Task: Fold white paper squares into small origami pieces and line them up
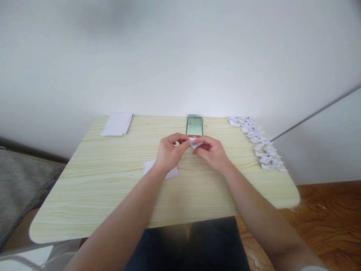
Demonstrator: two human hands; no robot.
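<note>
While the phone lies near the far edge of the table, its pale green screen carries a few small dark marks and a red band with a light mark in it; all are too small to read, and the top end is blurred into squares.

Just in front of the phone, above the table, is a folded paper, white and small. The left hand pinches its left side, thumb and forefinger nearly together; the right hand grips its right side between thumb and fingers.

A loose white sheet lies partly hidden under the left wrist; whether they touch, I cannot tell. A paper stack sits at the far left corner, and white paper boats line the right edge.
</note>
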